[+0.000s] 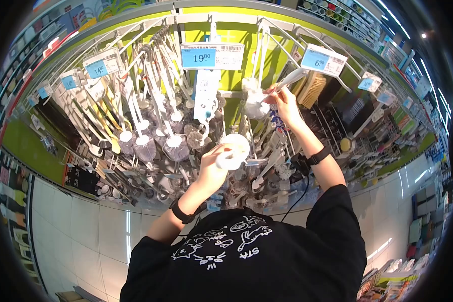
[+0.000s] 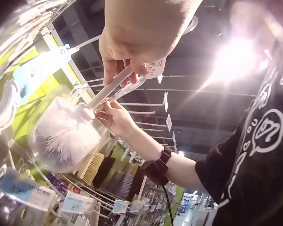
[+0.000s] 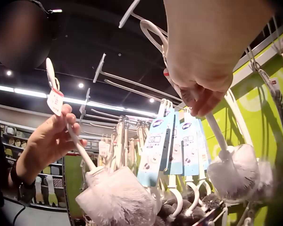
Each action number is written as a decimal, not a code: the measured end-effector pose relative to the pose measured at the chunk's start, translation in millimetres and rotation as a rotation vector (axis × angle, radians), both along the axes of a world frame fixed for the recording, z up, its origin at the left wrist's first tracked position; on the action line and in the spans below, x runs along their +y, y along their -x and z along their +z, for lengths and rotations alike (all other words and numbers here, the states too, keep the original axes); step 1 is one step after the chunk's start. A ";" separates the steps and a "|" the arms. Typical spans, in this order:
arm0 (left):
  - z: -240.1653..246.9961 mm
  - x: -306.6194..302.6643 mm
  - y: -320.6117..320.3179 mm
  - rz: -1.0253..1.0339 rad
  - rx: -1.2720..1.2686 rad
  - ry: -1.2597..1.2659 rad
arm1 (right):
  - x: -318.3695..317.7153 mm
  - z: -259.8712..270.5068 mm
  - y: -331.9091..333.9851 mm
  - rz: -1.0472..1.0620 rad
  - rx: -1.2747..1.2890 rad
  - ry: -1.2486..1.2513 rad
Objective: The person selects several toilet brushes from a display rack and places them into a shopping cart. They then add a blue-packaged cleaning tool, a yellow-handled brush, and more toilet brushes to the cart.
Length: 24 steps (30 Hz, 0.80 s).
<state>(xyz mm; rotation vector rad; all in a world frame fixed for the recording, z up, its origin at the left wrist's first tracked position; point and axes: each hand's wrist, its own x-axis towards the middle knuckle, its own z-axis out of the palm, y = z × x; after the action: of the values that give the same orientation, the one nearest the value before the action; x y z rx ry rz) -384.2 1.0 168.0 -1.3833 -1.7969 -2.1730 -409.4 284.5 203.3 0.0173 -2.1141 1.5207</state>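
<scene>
My left hand (image 1: 214,163) grips the white handle of a toilet brush (image 3: 118,197), whose white bristles sit in a clear plastic wrapper. A white tag (image 3: 55,101) hangs near the top of that handle. My right hand (image 1: 286,104) pinches the handle of a second white toilet brush (image 3: 236,172), also wrapped, close to the rack. Its looped handle end (image 3: 153,35) rises above the hand in the right wrist view. The left wrist view shows the first brush's bristle head (image 2: 61,136) tilted down, with the right hand (image 2: 115,120) behind its handle.
Wire hooks on a green-backed rack bear many brushes, with a price label (image 1: 204,58) up front. Blue-carded goods (image 3: 155,148) hang between the two brushes. A tan scrubbing brush (image 1: 313,90) hangs at right. A black cable (image 1: 299,201) trails from the right wrist.
</scene>
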 end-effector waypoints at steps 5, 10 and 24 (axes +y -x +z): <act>-0.5 -29.4 -6.2 -0.056 -0.064 -0.114 | -22.9 5.6 -53.1 0.017 0.034 0.035; 13.5 -64.9 -18.2 0.003 -0.028 -0.087 | -56.0 3.9 -116.3 -0.197 0.195 -0.391; -23.3 -46.8 -91.0 -0.257 -0.492 -0.273 | -192.7 -7.3 -420.5 -1.119 0.432 -0.138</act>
<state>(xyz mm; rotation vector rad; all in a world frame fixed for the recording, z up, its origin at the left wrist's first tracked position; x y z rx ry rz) -293.2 -45.7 144.7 -1.1426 -1.3978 -2.9701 11.1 91.8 196.0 -0.6185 -1.4187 0.6118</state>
